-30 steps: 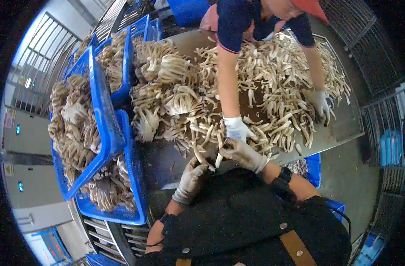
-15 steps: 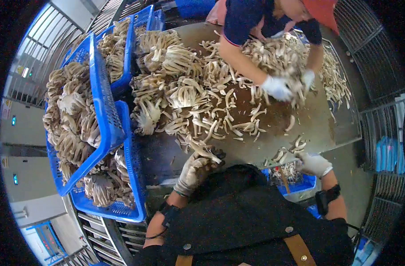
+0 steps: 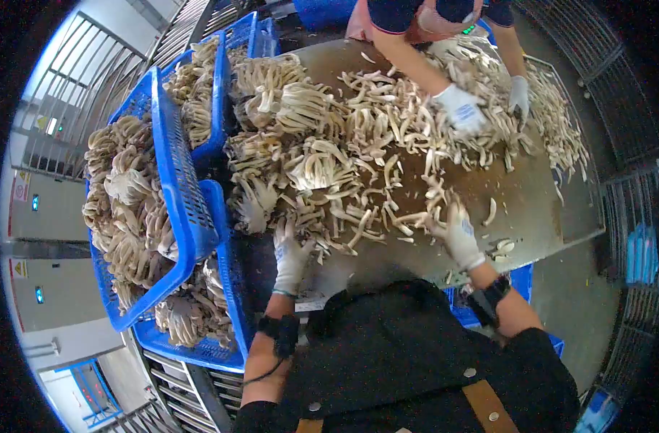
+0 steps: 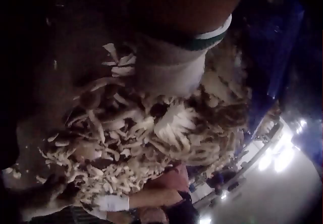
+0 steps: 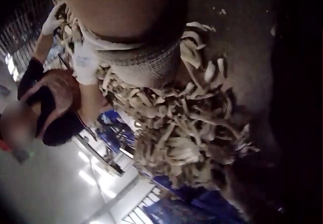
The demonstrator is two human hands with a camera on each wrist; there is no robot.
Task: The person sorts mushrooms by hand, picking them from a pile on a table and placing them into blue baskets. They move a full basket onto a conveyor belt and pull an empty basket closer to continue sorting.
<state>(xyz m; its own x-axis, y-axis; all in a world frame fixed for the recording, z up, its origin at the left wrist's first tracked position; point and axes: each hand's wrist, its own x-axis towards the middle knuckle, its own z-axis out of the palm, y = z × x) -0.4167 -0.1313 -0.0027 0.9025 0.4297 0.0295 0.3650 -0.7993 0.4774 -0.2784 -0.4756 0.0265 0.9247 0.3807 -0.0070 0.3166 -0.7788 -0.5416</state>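
Long pale mushrooms [image 3: 365, 216], some loose and some in clumps [image 3: 318, 164], lie heaped on a metal table. My gloved left hand [image 3: 292, 256] reaches palm down to the near left edge of the heap, fingers extended among the mushrooms. To its right, my gloved right hand [image 3: 460, 238] is at the heap's near side with fingers extended and thumb apart, touching loose mushrooms. In the left wrist view the left glove's cuff [image 4: 171, 67] shows while its fingers are hidden. The right wrist view likewise shows mostly the right glove's cuff [image 5: 144, 65].
Blue baskets [image 3: 192, 216] full of mushroom clumps stand stacked on the left. Across the table [image 3: 546, 209], another person's gloved hands [image 3: 460, 108] work in the far heap. Another blue basket [image 3: 520, 281] sits below the near right edge.
My left hand let go of a mushroom piece and moved forward to the heap. My right hand went out to the table's near right edge, then came back to the heap. The other person gathered mushrooms away.
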